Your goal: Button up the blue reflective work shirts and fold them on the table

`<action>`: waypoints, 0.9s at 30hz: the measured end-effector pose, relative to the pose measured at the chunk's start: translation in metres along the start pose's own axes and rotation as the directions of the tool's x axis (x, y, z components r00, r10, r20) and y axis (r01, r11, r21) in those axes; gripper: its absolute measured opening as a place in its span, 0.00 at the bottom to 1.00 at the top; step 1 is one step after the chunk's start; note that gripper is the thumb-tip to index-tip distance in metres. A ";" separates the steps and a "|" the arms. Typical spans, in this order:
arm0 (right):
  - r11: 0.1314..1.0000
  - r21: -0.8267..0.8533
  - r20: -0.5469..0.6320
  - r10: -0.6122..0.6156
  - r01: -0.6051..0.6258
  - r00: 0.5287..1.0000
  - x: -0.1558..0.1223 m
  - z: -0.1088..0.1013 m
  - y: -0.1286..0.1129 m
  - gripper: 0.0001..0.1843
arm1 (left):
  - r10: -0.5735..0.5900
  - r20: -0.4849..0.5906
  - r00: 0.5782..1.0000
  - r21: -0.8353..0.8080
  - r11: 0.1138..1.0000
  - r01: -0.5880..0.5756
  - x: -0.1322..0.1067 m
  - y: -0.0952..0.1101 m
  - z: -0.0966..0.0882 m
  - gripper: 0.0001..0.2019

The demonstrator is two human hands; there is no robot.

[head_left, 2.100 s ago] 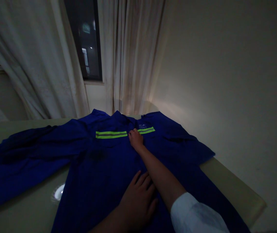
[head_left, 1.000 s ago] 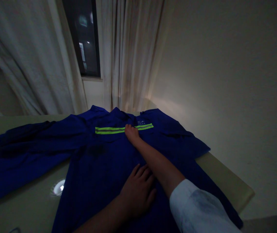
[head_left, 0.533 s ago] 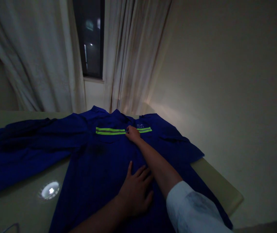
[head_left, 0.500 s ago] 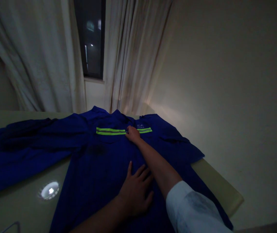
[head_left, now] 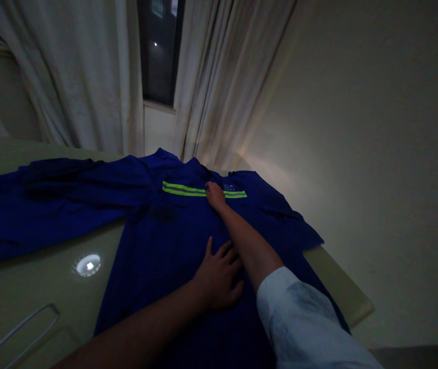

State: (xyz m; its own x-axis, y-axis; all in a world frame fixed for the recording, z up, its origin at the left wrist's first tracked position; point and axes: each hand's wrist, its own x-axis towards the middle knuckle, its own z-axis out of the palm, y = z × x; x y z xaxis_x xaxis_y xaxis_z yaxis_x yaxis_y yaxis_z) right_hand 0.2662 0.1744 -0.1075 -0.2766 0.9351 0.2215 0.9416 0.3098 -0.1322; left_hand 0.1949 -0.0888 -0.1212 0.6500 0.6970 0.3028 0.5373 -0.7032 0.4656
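Observation:
A dark blue work jacket (head_left: 165, 241) with a neon yellow-green stripe (head_left: 182, 189) across the chest lies spread on a pale table (head_left: 19, 302). My left hand (head_left: 219, 274) rests flat on the jacket's middle, fingers apart. My right hand (head_left: 214, 195), reaching far out from a white sleeve (head_left: 303, 323), lies on the stripe at the jacket's front opening with its fingers curled together; what they pinch is too small to make out. One jacket sleeve (head_left: 42, 200) stretches to the left.
White curtains (head_left: 68, 77) and a dark window (head_left: 161, 51) stand behind the table. A cream wall (head_left: 357, 128) runs along the right. A round light reflection (head_left: 87, 265) shows on the tabletop. The table's right edge (head_left: 341, 287) is near the jacket.
The view has tilted and shifted, so the jacket sits higher and more of the near table shows. Both hands stay where they were on the jacket.

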 end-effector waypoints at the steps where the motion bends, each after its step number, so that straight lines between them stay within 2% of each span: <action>1: 1.000 0.006 0.006 -0.022 0.022 1.000 0.000 -0.001 0.003 0.15 | -0.005 0.003 1.000 0.005 1.000 0.005 0.000 0.000 0.001 0.33; 8: 0.955 0.119 0.014 -0.274 0.270 0.962 -0.019 -0.014 0.027 0.17 | -0.016 0.049 0.999 0.050 0.999 0.014 0.001 -0.005 0.009 0.33; 15: 0.919 0.220 0.052 -0.347 0.328 0.937 -0.065 -0.034 0.038 0.18 | 0.007 0.011 1.000 0.093 0.996 -0.008 -0.002 -0.002 0.006 0.31; 18: 0.884 0.295 0.061 -0.397 0.364 0.916 -0.094 -0.047 0.045 0.16 | 0.031 -0.063 0.998 0.135 0.991 -0.023 0.001 0.007 -0.003 0.23; 20: 0.872 0.331 0.026 -0.390 0.360 0.920 -0.112 -0.055 0.048 0.14 | -0.050 -0.139 0.989 0.164 0.984 0.073 0.006 0.009 -0.014 0.13; 22: 0.880 0.345 -0.018 -0.342 0.327 0.939 -0.125 -0.062 0.050 0.11 | -0.187 -0.220 0.957 0.184 0.956 0.229 0.013 0.003 -0.026 0.09; 24: 0.905 0.327 -0.047 -0.273 0.273 0.961 -0.132 -0.066 0.048 0.09 | -0.252 -0.253 0.934 0.218 0.926 0.308 0.020 -0.011 -0.037 0.13; 27: 0.952 0.249 -0.037 -0.175 0.179 0.984 -0.130 -0.065 0.039 0.08 | -0.260 -0.153 0.953 0.289 0.911 0.295 0.033 -0.038 -0.051 0.21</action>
State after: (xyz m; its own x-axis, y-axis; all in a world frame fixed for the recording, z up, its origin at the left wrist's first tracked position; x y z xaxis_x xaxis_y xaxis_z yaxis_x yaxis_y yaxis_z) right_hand 0.3513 0.0535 -0.0786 -0.4301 0.8593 0.2770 0.7988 0.5051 -0.3269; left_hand 0.1683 -0.0318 -0.0865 0.3978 0.8690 0.2945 0.8364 -0.4753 0.2730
